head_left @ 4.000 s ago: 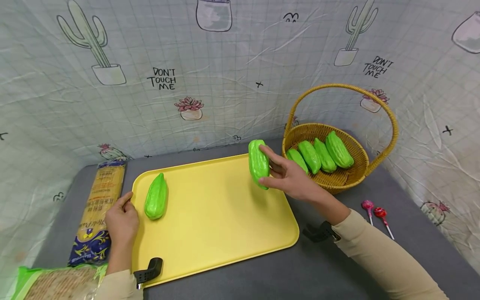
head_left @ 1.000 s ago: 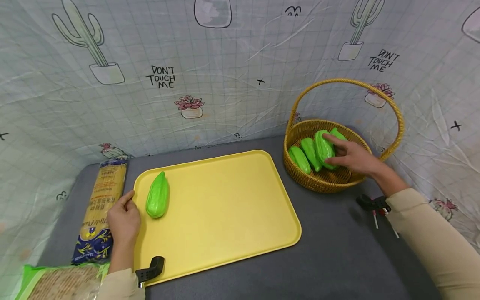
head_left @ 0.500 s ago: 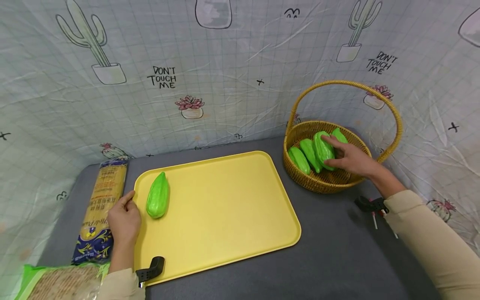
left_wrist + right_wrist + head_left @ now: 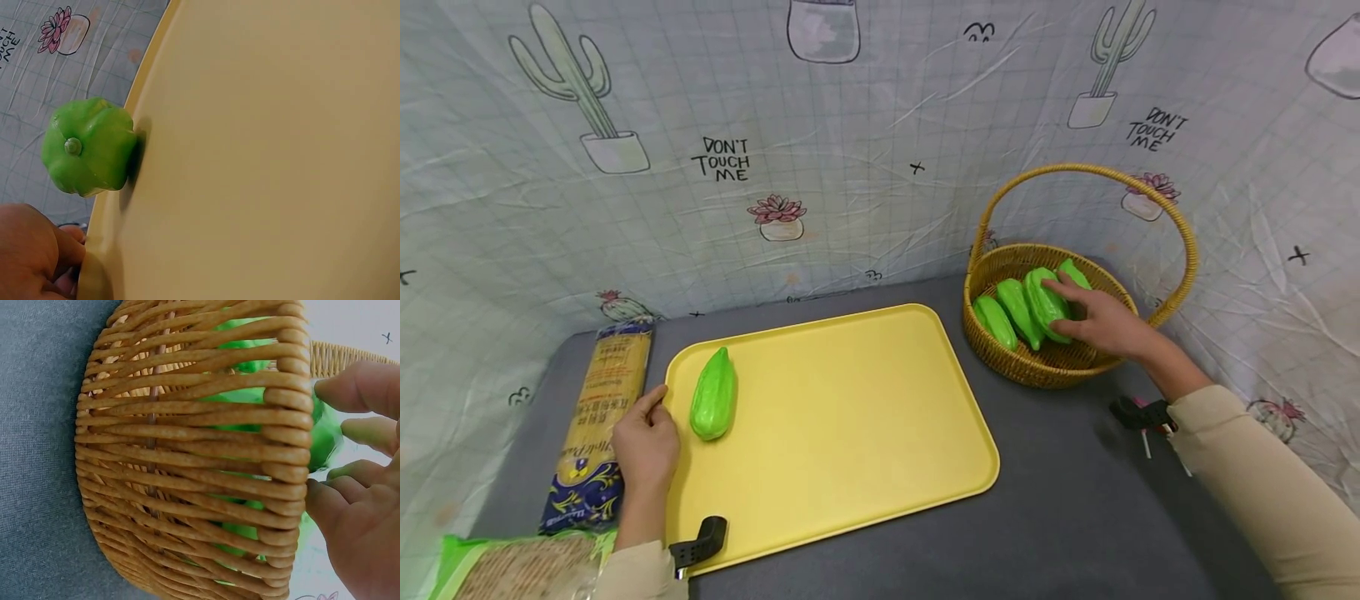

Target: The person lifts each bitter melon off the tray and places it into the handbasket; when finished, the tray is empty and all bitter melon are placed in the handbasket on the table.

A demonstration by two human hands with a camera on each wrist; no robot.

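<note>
My left hand (image 4: 646, 442) grips the left rim of a yellow tray (image 4: 850, 417); the left wrist view shows its curled fingers at the edge. Just inside that rim lies a ribbed green gourd (image 4: 713, 393), also seen end-on as a lobed green gourd (image 4: 90, 147) with a small stub. Over a wicker basket (image 4: 1045, 375), my right hand (image 4: 1101, 321) holds another green gourd (image 4: 1045, 304) between its thumb and fingers. Several more gourds (image 4: 995, 321) lie in the basket around it. The basket's woven wall (image 4: 194, 450) hides much of them in the right wrist view.
Left of the tray are a packet of spaghetti (image 4: 598, 400) and a clear bag with green edges (image 4: 523, 567). Lollipops (image 4: 1146, 442) lie partly hidden under the right wrist. The basket's tall handle (image 4: 1090, 169) arches over. A patterned cloth hangs behind.
Four seconds ago my right hand held a gourd above the tray's right side; it has since moved right into the basket. Over the last second it barely moves. The left hand stays put.
</note>
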